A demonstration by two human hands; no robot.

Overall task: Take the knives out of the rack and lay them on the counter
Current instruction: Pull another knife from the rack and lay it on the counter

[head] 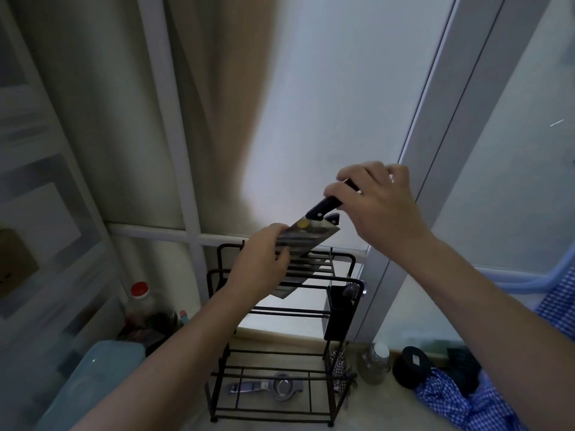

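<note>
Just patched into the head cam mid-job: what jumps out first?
A cleaver held in mid-air at centre frame, above the black wire rack: the right hand grips its dark handle and the left hand is on the blade. Below, a metal strainer lies on the rack's bottom shelf.

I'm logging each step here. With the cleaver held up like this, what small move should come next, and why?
Probably lower the cleaver to the counter beside the rack: it is already above the rack, right hand on the handle, left hand steadying the blade.
</note>
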